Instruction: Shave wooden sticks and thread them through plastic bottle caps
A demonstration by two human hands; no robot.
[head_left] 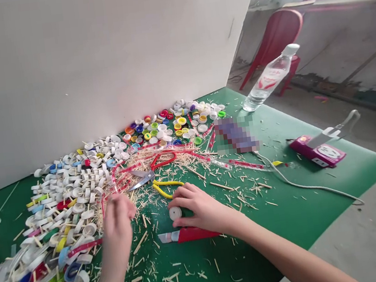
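Observation:
My right hand (196, 206) rests over the green table with a white bottle cap (175, 213) between its thumb and fingers; a small dark hole shows in the cap's middle. Just below it lies a red-handled utility knife (195, 233), its blade end pointing left. My left hand (117, 216) is raised a little, fingers curled together; anything inside them is hidden. Beyond and between my hands lie open scissors (149, 175) with one red and one yellow handle loop. To the left spreads a large pile of bottle caps (74, 191), many with wooden sticks through them.
Thin wood shavings and red strips litter the green table (302, 182). More coloured caps (179, 123) lie against the white wall. On the right stand a water bottle (268, 81), a blurred-out flat object (237, 135) with a white cable, and a purple box (319, 150).

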